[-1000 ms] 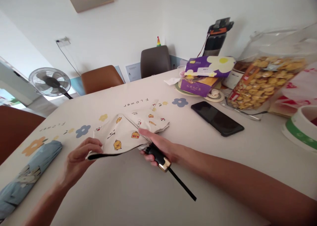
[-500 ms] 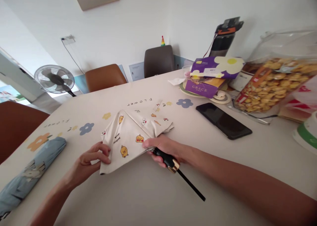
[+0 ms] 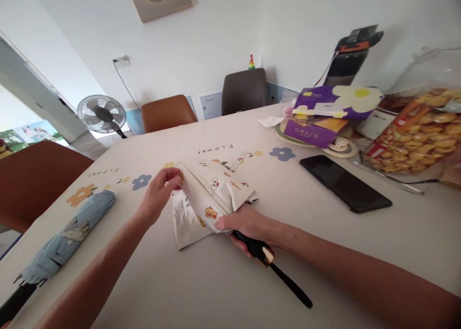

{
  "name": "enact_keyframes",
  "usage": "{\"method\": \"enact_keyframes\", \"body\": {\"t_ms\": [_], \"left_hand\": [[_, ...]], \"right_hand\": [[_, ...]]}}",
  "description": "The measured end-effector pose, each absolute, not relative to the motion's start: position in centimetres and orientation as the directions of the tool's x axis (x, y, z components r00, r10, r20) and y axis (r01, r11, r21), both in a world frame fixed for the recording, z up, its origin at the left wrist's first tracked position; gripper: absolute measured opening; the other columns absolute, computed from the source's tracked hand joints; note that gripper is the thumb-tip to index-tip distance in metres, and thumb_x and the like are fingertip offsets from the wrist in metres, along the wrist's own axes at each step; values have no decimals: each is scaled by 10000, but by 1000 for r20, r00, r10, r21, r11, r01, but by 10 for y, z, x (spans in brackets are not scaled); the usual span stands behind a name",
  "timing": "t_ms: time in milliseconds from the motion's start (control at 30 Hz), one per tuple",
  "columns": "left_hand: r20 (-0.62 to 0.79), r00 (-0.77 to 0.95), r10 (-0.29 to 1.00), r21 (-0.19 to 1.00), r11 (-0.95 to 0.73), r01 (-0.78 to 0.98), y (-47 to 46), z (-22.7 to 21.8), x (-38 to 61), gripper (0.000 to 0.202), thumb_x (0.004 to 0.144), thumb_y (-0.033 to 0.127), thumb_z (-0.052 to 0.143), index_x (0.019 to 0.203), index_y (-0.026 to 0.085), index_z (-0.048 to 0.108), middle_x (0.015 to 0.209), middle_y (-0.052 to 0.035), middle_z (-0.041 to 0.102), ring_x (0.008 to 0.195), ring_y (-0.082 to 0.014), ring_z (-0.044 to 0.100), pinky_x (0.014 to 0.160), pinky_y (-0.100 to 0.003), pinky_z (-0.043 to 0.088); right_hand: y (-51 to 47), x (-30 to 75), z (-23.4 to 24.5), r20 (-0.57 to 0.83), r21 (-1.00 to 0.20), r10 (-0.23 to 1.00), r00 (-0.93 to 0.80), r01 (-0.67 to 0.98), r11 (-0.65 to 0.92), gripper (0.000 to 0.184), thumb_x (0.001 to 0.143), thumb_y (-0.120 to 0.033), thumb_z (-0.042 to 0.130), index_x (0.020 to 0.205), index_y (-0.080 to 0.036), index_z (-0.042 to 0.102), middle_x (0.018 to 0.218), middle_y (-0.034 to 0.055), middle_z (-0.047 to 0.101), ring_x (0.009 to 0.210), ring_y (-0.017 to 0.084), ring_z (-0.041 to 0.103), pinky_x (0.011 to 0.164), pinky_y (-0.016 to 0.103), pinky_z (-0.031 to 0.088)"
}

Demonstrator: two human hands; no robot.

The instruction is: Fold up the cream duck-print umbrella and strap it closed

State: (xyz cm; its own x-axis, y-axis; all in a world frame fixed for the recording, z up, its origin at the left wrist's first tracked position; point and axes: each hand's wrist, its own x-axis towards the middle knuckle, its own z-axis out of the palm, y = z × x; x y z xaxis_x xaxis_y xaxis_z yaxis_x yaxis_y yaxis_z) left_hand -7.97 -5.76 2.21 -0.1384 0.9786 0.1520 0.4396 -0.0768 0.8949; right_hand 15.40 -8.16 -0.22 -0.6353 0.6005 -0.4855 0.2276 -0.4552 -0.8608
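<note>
A white folding umbrella printed with yellow ducks lies partly loose above the table, its fabric in flaps. My right hand is wrapped round its lower end, thumb on the fabric. Below that hand the black handle with a gold band and a wrist strap sticks out. My left hand pinches a fold of the fabric at the upper left edge. One flap hangs down beneath that fold. To the left lies a second, light blue umbrella, rolled up, with a black handle.
A black phone lies to the right on the table. Behind it are purple boxes, a dark bottle, a cable and a clear container of snacks. Chairs and a fan stand beyond the table.
My left hand has moved from the lower left corner of the fabric up to its upper edge, folding a panel over. My right hand keeps its hold. The view has shifted left.
</note>
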Motion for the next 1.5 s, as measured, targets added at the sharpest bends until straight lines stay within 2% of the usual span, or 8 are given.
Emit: {"method": "enact_keyframes", "body": {"t_ms": [133, 267, 433, 667, 800, 1000, 1233, 1500], "left_hand": [[198, -320, 926, 869, -15, 495, -32, 22, -75, 333, 757, 393, 561, 1016, 184, 541, 1070, -77, 581, 980, -195, 553, 836, -351, 457], [356, -378, 854, 847, -124, 517, -52, 25, -53, 246, 764, 360, 564, 937, 191, 522, 977, -49, 573, 893, -176, 578, 756, -321, 490], [-90, -80, 993, 980, 102, 169, -77, 26, -13, 360, 770, 448, 563, 949, 136, 549, 1007, -103, 607, 894, -209, 598, 726, -352, 529], [-116, -22, 993, 967, 108, -231, -56, 19, 2, 453, 771, 473, 567, 1105, 167, 581, 1095, -104, 637, 1012, -268, 588, 841, -383, 516], [-158, -17, 987, 939, 145, -312, -45, 8, -1, 501, 784, 504, 520, 1191, 213, 531, 1194, -71, 598, 1028, -274, 590, 870, -403, 515], [-262, -8, 965, 891, 239, -386, -41, -5, -10, 517, 766, 488, 540, 1182, 181, 546, 1146, -86, 631, 990, -292, 610, 871, -425, 516], [-340, -74, 937, 875, 287, -391, -44, -5, -9, 504, 745, 480, 607, 1130, 155, 593, 1103, -113, 650, 998, -265, 612, 870, -345, 513], [-369, 34, 929, 866, 357, -350, -64, -3, 9, 400, 729, 305, 677, 1061, 87, 635, 1100, -152, 647, 974, -264, 620, 842, -328, 529]], "right_hand": [[-79, 158, 0, -463, -861, 621, -633, 155, -484, 196, 727, -288, 544, 626, -183, 414, 336, -67, 412, 255, 70, 358, 280, 176, 362], [-75, 160, 3, -487, -860, 674, -556, 172, -480, 232, 744, -308, 524, 586, -186, 408, 333, -47, 424, 249, 90, 375, 260, 202, 347], [-75, 158, 2, -470, -881, 729, -497, 208, -426, 194, 740, -277, 522, 605, -187, 417, 347, -44, 432, 261, 96, 394, 264, 209, 367], [-79, 157, 1, -498, -862, 677, -542, 227, -452, 191, 719, -284, 562, 625, -175, 436, 372, -34, 460, 301, 97, 443, 289, 192, 391], [-79, 158, -3, -511, -825, 579, -635, 174, -538, 238, 711, -366, 580, 637, -164, 477, 384, -31, 474, 303, 97, 435, 308, 213, 416], [-83, 151, -4, -511, -764, 473, -718, 127, -632, 296, 754, -439, 516, 781, -148, 561, 361, -33, 468, 296, 102, 433, 313, 194, 394], [-92, 135, -15, -448, -833, 709, -545, -33, -553, 237, 724, -356, 578, 819, -189, 440, 411, -69, 458, 303, 110, 440, 295, 214, 404], [-94, 136, -15, -376, -923, 802, -463, 118, -365, 232, 780, -408, 500, 721, -187, 459, 421, -18, 479, 309, 133, 455, 271, 233, 378]]}}
